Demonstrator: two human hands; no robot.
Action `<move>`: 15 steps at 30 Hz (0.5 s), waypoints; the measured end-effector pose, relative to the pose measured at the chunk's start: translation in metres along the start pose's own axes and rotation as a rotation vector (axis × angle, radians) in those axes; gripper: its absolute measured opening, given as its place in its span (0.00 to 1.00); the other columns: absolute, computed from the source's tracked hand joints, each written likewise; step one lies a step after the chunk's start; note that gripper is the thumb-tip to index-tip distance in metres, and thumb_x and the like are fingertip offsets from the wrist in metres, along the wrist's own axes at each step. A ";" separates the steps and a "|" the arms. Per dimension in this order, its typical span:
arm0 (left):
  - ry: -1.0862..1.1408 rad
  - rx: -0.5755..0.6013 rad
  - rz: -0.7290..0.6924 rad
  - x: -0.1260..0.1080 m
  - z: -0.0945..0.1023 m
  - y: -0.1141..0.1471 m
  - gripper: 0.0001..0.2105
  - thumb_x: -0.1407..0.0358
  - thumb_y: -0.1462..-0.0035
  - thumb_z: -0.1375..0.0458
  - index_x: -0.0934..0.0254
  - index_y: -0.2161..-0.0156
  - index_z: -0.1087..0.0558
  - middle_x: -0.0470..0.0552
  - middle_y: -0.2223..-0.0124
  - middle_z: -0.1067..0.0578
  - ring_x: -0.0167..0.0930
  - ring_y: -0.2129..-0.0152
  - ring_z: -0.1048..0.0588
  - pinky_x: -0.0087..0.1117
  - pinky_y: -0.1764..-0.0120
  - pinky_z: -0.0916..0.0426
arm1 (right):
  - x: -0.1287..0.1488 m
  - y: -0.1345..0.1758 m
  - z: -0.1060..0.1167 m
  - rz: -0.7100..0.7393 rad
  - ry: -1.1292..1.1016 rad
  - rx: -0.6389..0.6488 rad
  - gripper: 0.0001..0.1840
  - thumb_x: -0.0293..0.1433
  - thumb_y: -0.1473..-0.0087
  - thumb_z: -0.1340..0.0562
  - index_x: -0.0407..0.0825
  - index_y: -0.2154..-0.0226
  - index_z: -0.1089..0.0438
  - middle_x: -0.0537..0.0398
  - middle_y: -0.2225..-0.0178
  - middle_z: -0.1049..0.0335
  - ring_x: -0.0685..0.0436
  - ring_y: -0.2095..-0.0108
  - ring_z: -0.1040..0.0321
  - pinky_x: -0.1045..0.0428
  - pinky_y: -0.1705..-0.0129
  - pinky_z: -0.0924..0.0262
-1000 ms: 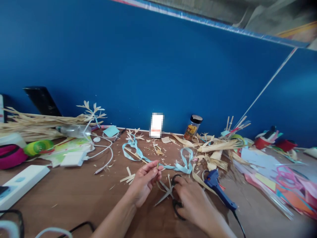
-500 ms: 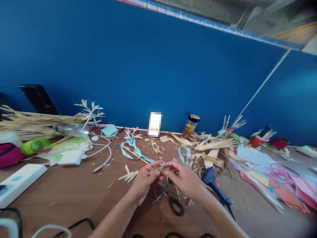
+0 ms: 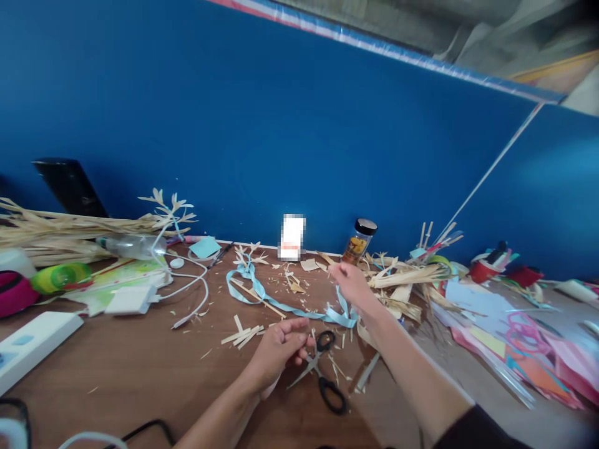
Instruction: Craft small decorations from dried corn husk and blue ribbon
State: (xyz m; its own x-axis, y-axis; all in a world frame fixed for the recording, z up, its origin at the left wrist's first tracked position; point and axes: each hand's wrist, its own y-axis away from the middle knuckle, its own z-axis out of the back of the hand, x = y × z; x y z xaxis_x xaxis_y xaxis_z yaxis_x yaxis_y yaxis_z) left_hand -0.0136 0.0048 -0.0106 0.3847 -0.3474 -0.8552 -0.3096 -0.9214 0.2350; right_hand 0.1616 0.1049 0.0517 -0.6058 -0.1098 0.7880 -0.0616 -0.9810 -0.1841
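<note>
My left hand [image 3: 284,344] is above the middle of the table, its fingers curled and the thumb pressed toward them. Whatever it holds, if anything, is too small to make out. Just right of it lie open scissors [image 3: 319,368] with black handles. My right hand [image 3: 352,285] reaches toward the back, its fingertips pinched at the near end of a pale dried husk strip [image 3: 324,256] in front of the jar [image 3: 357,242]. A light blue ribbon [image 3: 299,312] runs along the table between the hands, near a small husk flower [image 3: 250,254]. Short pale strips [image 3: 243,333] lie left of my left hand.
A phone-like white screen [image 3: 292,237] leans on the blue partition. Dried husks [image 3: 407,276] pile at the right, beside coloured sheets [image 3: 538,349]. At the left are a power strip [image 3: 40,349], a white charger [image 3: 131,300], cables and a clear bottle [image 3: 133,246].
My right hand has left my left hand and moved up and away to the husk strip near the jar. My left hand has stayed nearly in place. More of the ribbon and scissors now shows.
</note>
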 end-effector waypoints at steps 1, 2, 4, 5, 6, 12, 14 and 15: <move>-0.013 0.014 -0.001 0.001 -0.001 0.001 0.21 0.64 0.55 0.39 0.69 0.54 0.33 0.52 0.71 0.24 0.20 0.84 0.33 0.20 0.80 0.40 | -0.003 -0.012 0.000 -0.014 0.002 -0.023 0.17 0.41 0.52 0.46 0.44 0.73 0.30 0.57 0.80 0.35 0.51 0.79 0.42 0.56 0.77 0.50; -0.022 0.034 -0.002 0.002 -0.001 0.002 0.22 0.64 0.55 0.39 0.69 0.53 0.33 0.53 0.71 0.24 0.20 0.84 0.33 0.20 0.80 0.40 | -0.005 -0.022 0.000 -0.024 0.001 -0.039 0.17 0.40 0.52 0.46 0.44 0.73 0.30 0.56 0.80 0.34 0.51 0.79 0.41 0.56 0.77 0.49; -0.026 0.083 0.004 0.003 -0.003 0.004 0.22 0.64 0.54 0.39 0.70 0.53 0.34 0.54 0.70 0.24 0.20 0.83 0.33 0.20 0.79 0.40 | -0.008 -0.041 -0.003 -0.052 0.002 -0.059 0.16 0.39 0.54 0.45 0.44 0.71 0.30 0.57 0.80 0.34 0.51 0.80 0.41 0.56 0.77 0.49; -0.023 0.108 0.011 0.004 -0.003 0.005 0.22 0.63 0.54 0.39 0.70 0.53 0.34 0.54 0.70 0.24 0.20 0.83 0.33 0.20 0.79 0.40 | -0.010 -0.048 -0.005 -0.066 0.005 -0.063 0.16 0.38 0.54 0.45 0.44 0.71 0.29 0.57 0.81 0.34 0.51 0.81 0.42 0.56 0.78 0.49; -0.022 0.129 0.018 0.004 -0.004 0.006 0.21 0.63 0.53 0.39 0.70 0.53 0.33 0.54 0.70 0.24 0.20 0.83 0.32 0.21 0.79 0.40 | -0.011 -0.054 -0.007 -0.077 0.011 -0.065 0.16 0.38 0.55 0.45 0.44 0.70 0.29 0.58 0.82 0.35 0.51 0.82 0.42 0.56 0.78 0.49; -0.115 0.162 -0.048 0.004 -0.011 0.010 0.18 0.61 0.52 0.41 0.69 0.56 0.31 0.54 0.72 0.24 0.23 0.82 0.32 0.23 0.77 0.38 | -0.009 -0.070 -0.012 -0.068 0.106 -0.076 0.19 0.40 0.56 0.45 0.42 0.70 0.28 0.55 0.80 0.32 0.50 0.80 0.40 0.56 0.76 0.49; -0.193 0.139 -0.113 0.003 -0.016 0.015 0.17 0.62 0.52 0.41 0.69 0.57 0.30 0.53 0.73 0.25 0.24 0.81 0.31 0.24 0.74 0.37 | -0.006 -0.071 -0.009 -0.043 0.155 -0.040 0.21 0.41 0.53 0.47 0.42 0.67 0.28 0.53 0.77 0.30 0.50 0.79 0.39 0.56 0.76 0.48; -0.244 0.141 -0.127 0.003 -0.019 0.018 0.17 0.62 0.51 0.41 0.69 0.57 0.30 0.53 0.72 0.24 0.25 0.79 0.30 0.25 0.73 0.36 | -0.004 -0.071 -0.006 -0.028 0.184 -0.006 0.21 0.41 0.52 0.48 0.42 0.67 0.28 0.52 0.76 0.29 0.50 0.78 0.38 0.56 0.75 0.48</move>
State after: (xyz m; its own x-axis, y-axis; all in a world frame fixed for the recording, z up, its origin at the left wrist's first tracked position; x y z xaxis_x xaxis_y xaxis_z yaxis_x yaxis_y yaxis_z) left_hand -0.0015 -0.0165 0.0006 0.2133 -0.1636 -0.9632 -0.3963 -0.9156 0.0678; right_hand 0.1635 0.1758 0.0575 -0.7388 -0.0510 0.6720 -0.0846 -0.9822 -0.1676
